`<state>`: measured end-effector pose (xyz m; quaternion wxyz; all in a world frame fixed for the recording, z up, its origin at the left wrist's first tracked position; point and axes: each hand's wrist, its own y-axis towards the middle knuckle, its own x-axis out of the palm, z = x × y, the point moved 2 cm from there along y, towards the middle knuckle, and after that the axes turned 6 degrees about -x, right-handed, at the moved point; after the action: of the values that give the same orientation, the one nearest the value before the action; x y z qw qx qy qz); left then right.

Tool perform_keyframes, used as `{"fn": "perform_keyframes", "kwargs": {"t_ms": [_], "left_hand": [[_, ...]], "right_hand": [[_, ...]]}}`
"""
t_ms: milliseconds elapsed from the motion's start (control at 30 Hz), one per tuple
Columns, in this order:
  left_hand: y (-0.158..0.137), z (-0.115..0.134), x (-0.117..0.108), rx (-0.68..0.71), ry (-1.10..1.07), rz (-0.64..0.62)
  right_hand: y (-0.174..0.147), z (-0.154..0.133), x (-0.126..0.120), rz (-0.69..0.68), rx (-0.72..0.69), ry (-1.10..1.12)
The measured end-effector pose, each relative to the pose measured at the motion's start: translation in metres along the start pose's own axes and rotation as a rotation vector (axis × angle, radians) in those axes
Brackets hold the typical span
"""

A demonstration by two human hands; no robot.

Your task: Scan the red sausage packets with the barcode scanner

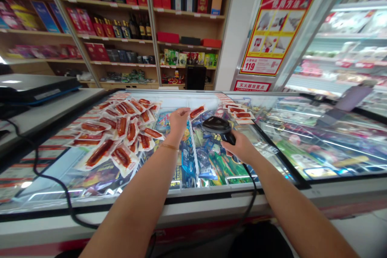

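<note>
Between the fingertips of my left hand (179, 120) is the edge of a small vacuum-packed sausage (197, 112), held above the freezer's glass top. My right hand (239, 147) is wrapped round the handle of a black barcode scanner (217, 125), its head pointing left and its cable running down toward me. To the left, a spread-out pile of similar sausage packs (121, 127) lies on the glass. A few more sausage packs (242, 115) rest to the right, beyond the scanner. Frozen goods in colourful bags (208, 157) show beneath the glass.
A black cable (65, 189) loops across the freezer's left front. On the counter at left sits a dark flat device (39, 88). A grey-purple object (347, 100) stands on the right freezer section. Stocked shelves (117, 2) and a red poster (276, 22) are behind.
</note>
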<state>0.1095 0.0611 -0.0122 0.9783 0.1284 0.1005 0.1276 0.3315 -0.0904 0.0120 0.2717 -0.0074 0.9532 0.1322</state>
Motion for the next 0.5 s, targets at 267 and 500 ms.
{"fn": "perform_keyframes", "kwargs": {"t_ms": [267, 500], "left_hand": [[-0.007, 0.011, -0.001, 0.062, 0.05, 0.016], [-0.014, 0.021, -0.002, 0.082, 0.073, 0.019]], "right_hand": [[-0.003, -0.002, 0.003, -0.023, -0.012, 0.026], [-0.003, -0.002, 0.003, -0.049, -0.019, 0.028]]}}
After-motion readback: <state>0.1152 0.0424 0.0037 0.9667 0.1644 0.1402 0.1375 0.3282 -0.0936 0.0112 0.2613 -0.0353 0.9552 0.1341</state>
